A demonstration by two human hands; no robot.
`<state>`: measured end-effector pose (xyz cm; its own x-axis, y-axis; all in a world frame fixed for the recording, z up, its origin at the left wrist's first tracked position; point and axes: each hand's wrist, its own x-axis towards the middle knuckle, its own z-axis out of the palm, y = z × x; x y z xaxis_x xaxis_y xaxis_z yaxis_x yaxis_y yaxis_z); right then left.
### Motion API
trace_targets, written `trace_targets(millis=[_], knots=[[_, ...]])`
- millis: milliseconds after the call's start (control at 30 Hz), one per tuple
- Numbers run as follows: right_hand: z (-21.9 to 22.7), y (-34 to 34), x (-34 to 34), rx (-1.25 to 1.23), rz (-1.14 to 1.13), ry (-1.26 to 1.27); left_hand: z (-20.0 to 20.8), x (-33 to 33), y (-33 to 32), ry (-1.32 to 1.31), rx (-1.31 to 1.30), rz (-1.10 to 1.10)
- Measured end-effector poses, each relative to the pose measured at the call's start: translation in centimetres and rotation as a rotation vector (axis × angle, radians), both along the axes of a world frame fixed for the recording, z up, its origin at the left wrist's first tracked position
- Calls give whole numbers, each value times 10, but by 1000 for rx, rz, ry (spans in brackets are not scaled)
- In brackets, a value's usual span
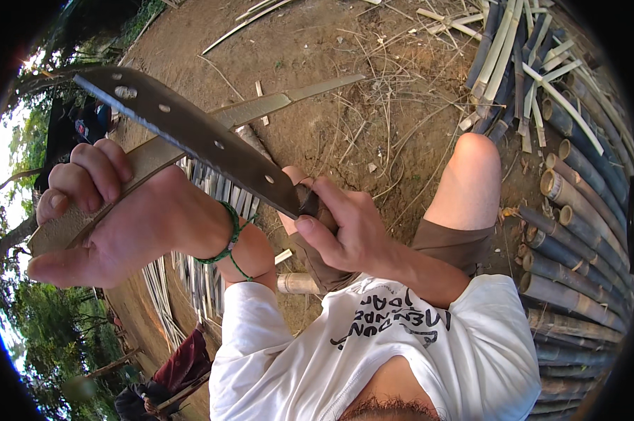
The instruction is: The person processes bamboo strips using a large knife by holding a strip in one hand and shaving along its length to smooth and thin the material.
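My left hand (131, 217) is closed around one end of a long, flat bamboo strip (261, 107), which slants up and to the right, narrowing at its far end. A green cord bracelet circles that wrist. In my right hand (350, 226) is the dark handle of a machete (190, 133). Its broad, dark blade has several holes along it and a shiny lower edge. The blade points to the upper left and crosses in front of the strip, hiding part of it. Whether blade and strip touch, I cannot tell.
Stacked bamboo poles (576, 298) line the right side, with split bamboo pieces (503, 52) heaped at the upper right. Cut strips (204, 270) lie on the ground beyond my left arm. Thin shavings (401, 133) litter the dirt. Dark red cloth (183, 361) is at lower left.
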<state>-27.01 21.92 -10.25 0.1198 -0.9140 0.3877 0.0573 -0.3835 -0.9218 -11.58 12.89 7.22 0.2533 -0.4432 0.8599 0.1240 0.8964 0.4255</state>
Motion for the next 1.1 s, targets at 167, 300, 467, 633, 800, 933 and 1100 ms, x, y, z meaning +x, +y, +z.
trace_targets(millis=[167,300,467,633,800,933,1100], knots=[[5,4,-9,64,5,52,2,-8,5,167,96,-82],[2,11,1,-57,-62,38,-6,-15,16,77,35,13],[-10,-2,-2,16,-141,136,-3,-11,11,43,84,247],[-11,2,4,-194,-201,69,-8,-15,13,98,34,-146],[-75,-14,-30,449,-150,252,-1,-29,20,15,56,205],[-29,-3,-24,148,-88,104,-5,-19,20,-22,26,86],[-48,-18,-21,153,-103,151,-1,-25,17,62,45,231]])
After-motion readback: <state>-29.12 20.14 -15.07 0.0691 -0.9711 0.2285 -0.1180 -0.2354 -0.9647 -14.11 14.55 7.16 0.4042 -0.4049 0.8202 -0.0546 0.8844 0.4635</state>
